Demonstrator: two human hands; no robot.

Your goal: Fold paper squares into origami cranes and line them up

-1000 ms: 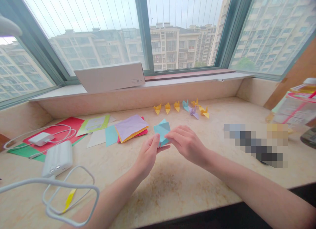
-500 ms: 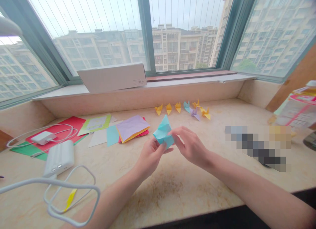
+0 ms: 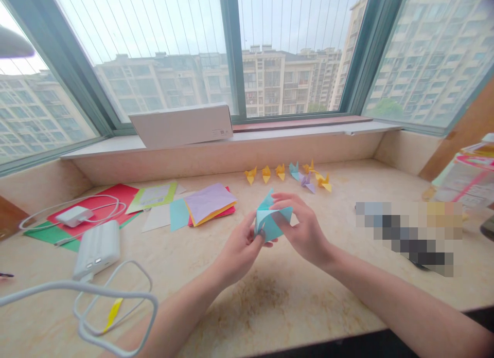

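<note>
In the frame's middle, the left hand (image 3: 240,245) and right hand (image 3: 306,228) pinch the folded blue paper (image 3: 271,224), fingers closed on it. Small paper birds (image 3: 280,173) sit higher up on the desk (image 3: 328,306).

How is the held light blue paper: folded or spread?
Folded: the light blue paper between left hand and right hand shows angled flaps and a point.
</note>
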